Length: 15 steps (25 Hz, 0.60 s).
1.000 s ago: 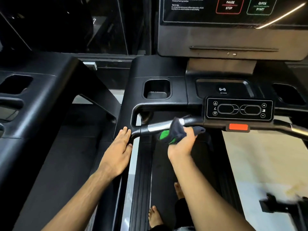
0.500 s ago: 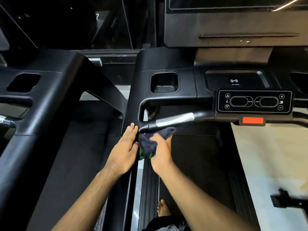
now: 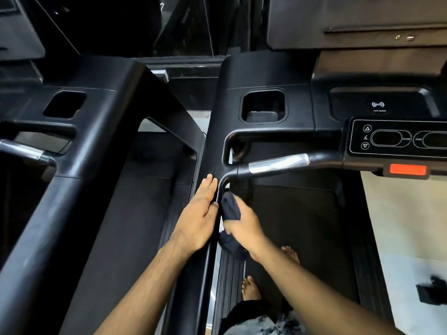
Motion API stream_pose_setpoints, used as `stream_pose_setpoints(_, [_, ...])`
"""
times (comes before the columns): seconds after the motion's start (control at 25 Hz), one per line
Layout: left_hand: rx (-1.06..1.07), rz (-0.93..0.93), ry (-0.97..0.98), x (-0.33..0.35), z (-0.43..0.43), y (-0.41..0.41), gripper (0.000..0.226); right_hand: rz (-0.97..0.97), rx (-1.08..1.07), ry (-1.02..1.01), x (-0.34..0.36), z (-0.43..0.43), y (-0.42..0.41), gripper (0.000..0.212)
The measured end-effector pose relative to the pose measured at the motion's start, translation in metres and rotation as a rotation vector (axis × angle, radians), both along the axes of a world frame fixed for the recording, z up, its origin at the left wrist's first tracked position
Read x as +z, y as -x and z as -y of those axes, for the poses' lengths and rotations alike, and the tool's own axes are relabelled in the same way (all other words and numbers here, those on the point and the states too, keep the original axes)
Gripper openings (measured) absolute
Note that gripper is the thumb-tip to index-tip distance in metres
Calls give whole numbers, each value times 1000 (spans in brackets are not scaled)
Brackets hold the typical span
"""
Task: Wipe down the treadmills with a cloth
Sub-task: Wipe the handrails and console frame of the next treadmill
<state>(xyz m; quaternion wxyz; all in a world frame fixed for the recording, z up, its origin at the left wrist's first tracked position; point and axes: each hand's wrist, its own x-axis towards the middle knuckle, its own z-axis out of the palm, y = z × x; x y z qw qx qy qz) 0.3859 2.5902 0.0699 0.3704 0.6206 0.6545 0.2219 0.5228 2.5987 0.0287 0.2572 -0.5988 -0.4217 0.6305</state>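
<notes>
Head view: a soft, dark cloth (image 3: 231, 209), bunched lengthwise along the treadmill (image 3: 261, 76) edge, is clutched in the curled grip of the right hand (image 3: 244, 226) and pressed below the bend of the chrome-sleeved handlebar (image 3: 278, 164). The left hand (image 3: 198, 218) is laid flat, fingers together, on the matte black side arm (image 3: 210, 151).

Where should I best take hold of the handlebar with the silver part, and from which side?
Grip the silver section of the handlebar, coming from above: it runs nearly level, round and bare there. The bend at its left end is crowded by the right hand with the cloth.
</notes>
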Motion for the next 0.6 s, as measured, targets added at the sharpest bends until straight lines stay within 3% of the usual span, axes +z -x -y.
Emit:
stream_pose_setpoints(0.08, [7,-1,13,0,6,1,56,-38,-32,65,-2,17,2,60])
stream_pose_setpoints(0.24, [69,81,36,4,19,1,49,-308,-169,58,8,39,17,29])
stream_pose_setpoints(0.4, [114,109,49,6,32,-2,47,-249,-253,17,-5,10,27,50])
stream_pose_setpoints(0.48, [136,95,66,4,36,-6,48,-213,-302,66,-14,6,28,47])
stream_pose_setpoints(0.6, [140,64,68,2,40,-7,53,-175,-202,-64,0,43,30,48])
